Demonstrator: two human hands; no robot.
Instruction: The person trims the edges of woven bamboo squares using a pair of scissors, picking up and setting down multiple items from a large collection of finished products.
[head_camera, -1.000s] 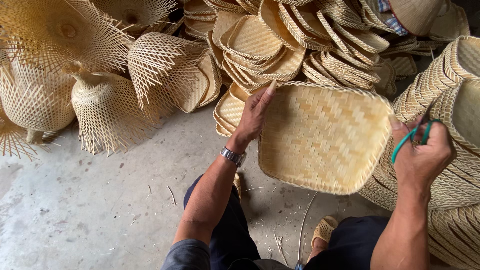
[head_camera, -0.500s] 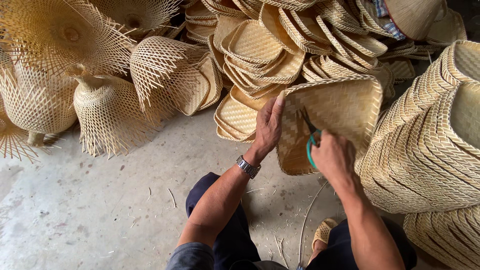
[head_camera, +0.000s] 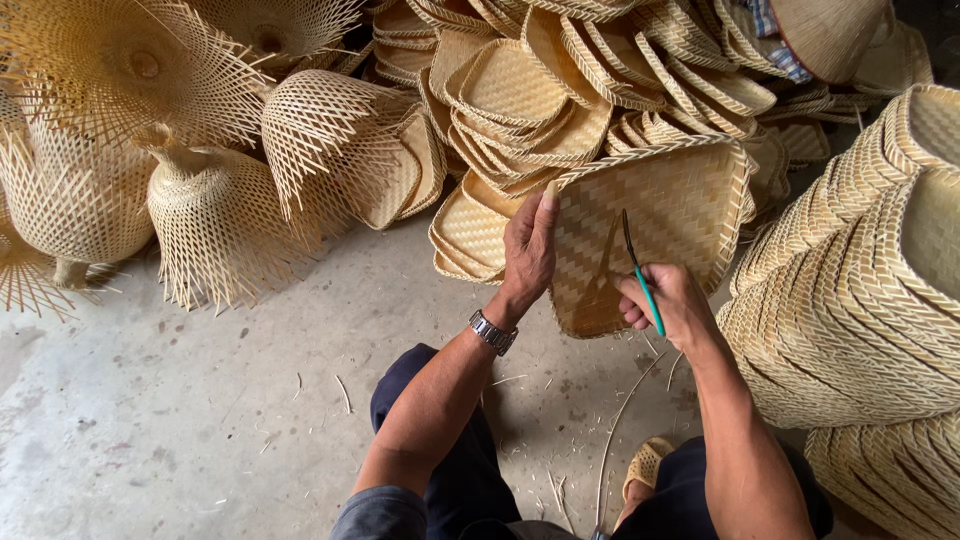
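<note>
My left hand (head_camera: 528, 252) grips the left rim of a square woven bamboo tray (head_camera: 665, 215), which stands tilted on one corner above the concrete floor. A metal watch sits on that wrist. My right hand (head_camera: 668, 302) holds a thin tool with a green handle (head_camera: 643, 280); its dark tip points up against the tray's woven face. Both forearms reach forward over my dark trousers.
A heap of similar woven trays (head_camera: 520, 100) lies just behind. Tall stacks of trays (head_camera: 860, 290) rise at the right. Open-weave bamboo lampshade forms (head_camera: 215, 215) crowd the left. Bamboo splinters litter the concrete floor (head_camera: 180, 420). A sandalled foot (head_camera: 648, 462) shows below.
The tray has gone from lying flat and facing me to standing on edge, then tilted back to show its face. My right hand moved from the right stack to the tray.
</note>
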